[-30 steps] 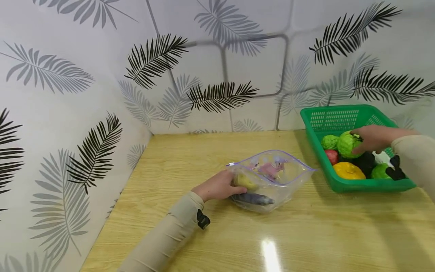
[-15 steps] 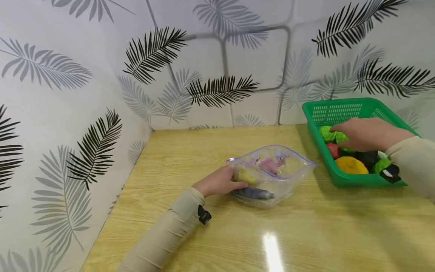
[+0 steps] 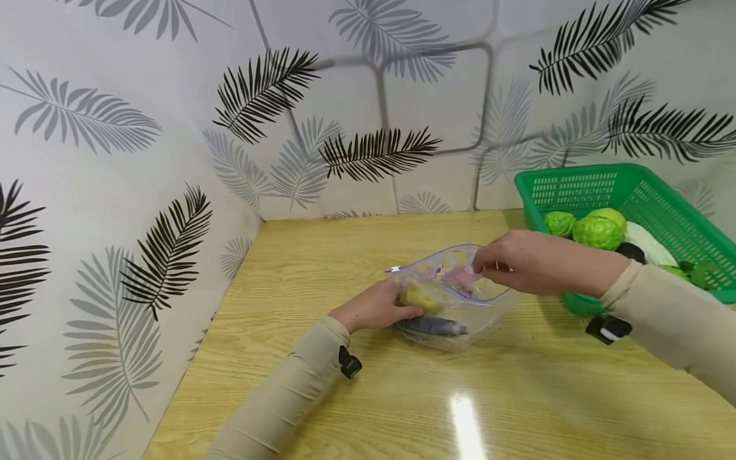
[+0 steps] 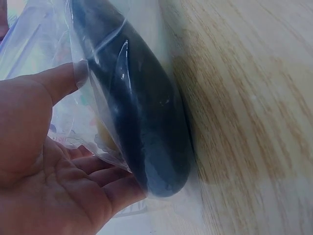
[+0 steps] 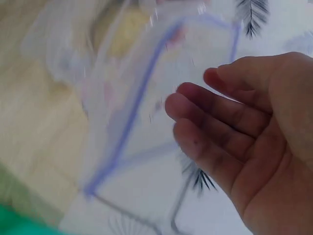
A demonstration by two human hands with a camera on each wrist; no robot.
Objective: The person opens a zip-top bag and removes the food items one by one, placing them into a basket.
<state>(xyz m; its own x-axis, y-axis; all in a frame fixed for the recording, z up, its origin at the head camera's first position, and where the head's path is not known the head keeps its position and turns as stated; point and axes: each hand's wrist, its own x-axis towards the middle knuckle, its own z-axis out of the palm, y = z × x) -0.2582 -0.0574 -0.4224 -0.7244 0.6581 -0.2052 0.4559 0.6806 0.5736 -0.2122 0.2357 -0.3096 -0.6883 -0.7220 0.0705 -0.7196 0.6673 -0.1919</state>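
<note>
A clear zip bag (image 3: 485, 313) with a purple-edged mouth lies on the table, its mouth gaping. Inside are a dark eggplant (image 4: 142, 107) and a yellow, rounded item (image 3: 418, 298). My left hand (image 3: 376, 306) grips the bag's left side, thumb in front and fingers behind, beside the eggplant. At the right of the bag's mouth is my right hand (image 3: 535, 262), overlapping the purple edge (image 5: 139, 100) in the head view. Its fingers (image 5: 210, 152) are loosely curled, and nothing shows between them in the right wrist view.
A green plastic basket (image 3: 627, 168) stands at the back right, holding crinkled green cabbages (image 3: 598, 232), a white vegetable (image 3: 645, 243) and dark and leafy items. The right forearm covers part of it. A patterned wall (image 3: 356, 83) borders the wooden table (image 3: 322, 255) behind and left.
My right hand has moved left from over the cabbages in the basket to the bag's mouth. The left hand still grips the bag in the same place.
</note>
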